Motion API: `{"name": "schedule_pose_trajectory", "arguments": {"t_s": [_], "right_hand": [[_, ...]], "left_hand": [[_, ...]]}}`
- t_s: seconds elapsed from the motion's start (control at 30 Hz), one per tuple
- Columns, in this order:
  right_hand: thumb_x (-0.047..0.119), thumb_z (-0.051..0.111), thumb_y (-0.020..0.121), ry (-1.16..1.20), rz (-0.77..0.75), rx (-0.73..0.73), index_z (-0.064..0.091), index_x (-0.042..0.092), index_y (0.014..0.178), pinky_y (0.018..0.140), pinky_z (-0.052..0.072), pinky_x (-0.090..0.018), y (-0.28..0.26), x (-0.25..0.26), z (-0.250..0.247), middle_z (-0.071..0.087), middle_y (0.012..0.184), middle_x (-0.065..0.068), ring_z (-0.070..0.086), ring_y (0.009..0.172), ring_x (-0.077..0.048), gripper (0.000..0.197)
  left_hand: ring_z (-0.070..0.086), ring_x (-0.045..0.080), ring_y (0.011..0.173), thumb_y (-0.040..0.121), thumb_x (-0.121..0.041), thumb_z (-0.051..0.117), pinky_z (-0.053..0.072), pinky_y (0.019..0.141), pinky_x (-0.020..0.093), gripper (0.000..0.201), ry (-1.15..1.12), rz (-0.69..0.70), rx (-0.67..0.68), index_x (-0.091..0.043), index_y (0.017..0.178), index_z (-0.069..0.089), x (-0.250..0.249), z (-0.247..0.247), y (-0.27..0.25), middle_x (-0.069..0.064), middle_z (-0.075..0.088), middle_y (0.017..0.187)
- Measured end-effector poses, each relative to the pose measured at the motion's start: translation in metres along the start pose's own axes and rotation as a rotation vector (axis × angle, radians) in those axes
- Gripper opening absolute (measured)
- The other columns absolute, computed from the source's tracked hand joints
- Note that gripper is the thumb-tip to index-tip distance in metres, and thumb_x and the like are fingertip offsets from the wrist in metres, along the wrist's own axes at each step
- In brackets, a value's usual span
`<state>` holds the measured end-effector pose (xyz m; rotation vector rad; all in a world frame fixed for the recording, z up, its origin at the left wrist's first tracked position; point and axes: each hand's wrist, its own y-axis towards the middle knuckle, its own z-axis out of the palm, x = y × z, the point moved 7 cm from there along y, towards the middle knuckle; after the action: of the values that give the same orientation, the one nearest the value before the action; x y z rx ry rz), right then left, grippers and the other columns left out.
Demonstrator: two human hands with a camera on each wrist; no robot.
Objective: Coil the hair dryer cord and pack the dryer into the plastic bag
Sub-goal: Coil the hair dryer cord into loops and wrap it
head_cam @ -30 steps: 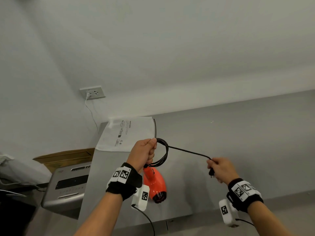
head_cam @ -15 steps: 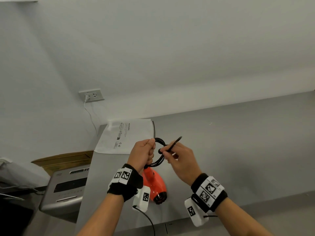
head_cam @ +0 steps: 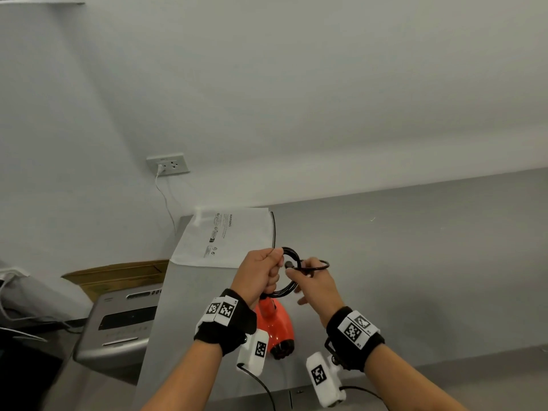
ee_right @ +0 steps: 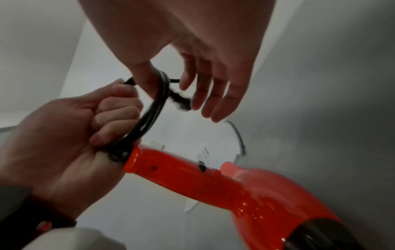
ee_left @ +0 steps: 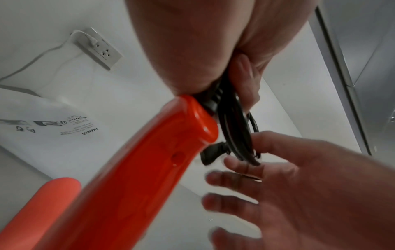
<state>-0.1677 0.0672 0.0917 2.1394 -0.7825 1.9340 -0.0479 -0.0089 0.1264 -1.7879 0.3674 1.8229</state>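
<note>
My left hand (head_cam: 261,271) grips a coil of black cord (head_cam: 293,254) in its fist, just above the handle of the orange hair dryer (head_cam: 277,321). The dryer hangs below that fist, over the grey table (head_cam: 415,262). My right hand (head_cam: 314,283) is against the coil; its thumb reaches through the coil (ee_right: 153,110) and, with the forefinger, pinches the last stretch of cord. Its other fingers are spread straight. The black plug (ee_right: 181,101) dangles by those fingers. The white plastic bag (head_cam: 225,232) lies flat on the table's far left corner, beyond both hands.
A wall socket (head_cam: 168,164) with a white cable plugged in sits above the table's left end. Left of the table stand a grey machine (head_cam: 118,321) and a cardboard box (head_cam: 118,271). The table runs far to the right.
My right hand has come in from the right with the cord's end. The stretch that ran straight is now a loop at the coil. The left hand has barely moved.
</note>
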Motion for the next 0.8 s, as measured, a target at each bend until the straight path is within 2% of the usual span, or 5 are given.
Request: {"name": "schedule_pose_trajectory", "arguments": {"t_s": [0.13, 0.23, 0.47, 0.6, 0.8], "right_hand": [[0.021, 0.064, 0.083, 0.219, -0.048, 0.296, 0.065, 0.033, 0.123, 0.090, 0.051, -0.041, -0.004, -0.005, 0.011, 0.075, 0.114, 0.001, 0.066, 0.112, -0.021, 0.042], [0.007, 0.058, 0.077, 0.225, -0.079, 0.387, 0.068, 0.023, 0.119, 0.090, 0.048, -0.043, -0.007, -0.007, 0.013, 0.074, 0.112, -0.012, 0.064, 0.104, -0.025, 0.046], [0.024, 0.066, 0.093, 0.068, -0.060, 0.465, 0.070, 0.010, 0.107, 0.090, 0.057, -0.042, -0.017, -0.033, 0.027, 0.068, 0.092, -0.013, 0.069, 0.091, -0.032, 0.020], [0.022, 0.062, 0.098, -0.257, -0.112, 0.489, 0.070, 0.012, 0.083, 0.070, 0.050, -0.019, -0.026, -0.058, 0.023, 0.060, 0.079, 0.001, 0.057, 0.068, -0.005, 0.020], [0.026, 0.065, 0.094, -0.434, -0.168, 0.389, 0.064, 0.030, 0.066, 0.077, 0.052, -0.041, -0.039, -0.103, -0.029, 0.056, 0.078, 0.004, 0.057, 0.071, -0.004, 0.028]], "left_hand": [[0.020, 0.008, 0.040, 0.105, -0.026, 0.048, 0.019, 0.037, 0.017, 0.039, -0.033, 0.001, -0.020, -0.014, 0.069, 0.055, -0.001, -0.007, 0.003, -0.003, 0.029, 0.052], [0.020, 0.007, 0.039, 0.105, -0.025, 0.048, 0.018, 0.037, 0.015, 0.038, -0.056, 0.004, -0.025, -0.013, 0.070, 0.054, 0.000, -0.010, 0.005, -0.002, 0.028, 0.053], [0.018, 0.007, 0.039, 0.106, -0.025, 0.047, 0.016, 0.038, 0.016, 0.038, -0.064, 0.006, -0.026, -0.013, 0.070, 0.052, -0.001, -0.008, 0.008, -0.004, 0.027, 0.052], [0.019, 0.005, 0.037, 0.106, -0.022, 0.046, 0.016, 0.038, 0.014, 0.038, -0.101, 0.008, -0.078, -0.011, 0.070, 0.051, -0.003, -0.018, 0.010, -0.006, 0.029, 0.050], [0.021, 0.006, 0.038, 0.106, -0.024, 0.047, 0.019, 0.037, 0.016, 0.036, -0.080, 0.012, -0.135, -0.011, 0.072, 0.052, -0.001, -0.029, 0.011, -0.004, 0.030, 0.052]]}}
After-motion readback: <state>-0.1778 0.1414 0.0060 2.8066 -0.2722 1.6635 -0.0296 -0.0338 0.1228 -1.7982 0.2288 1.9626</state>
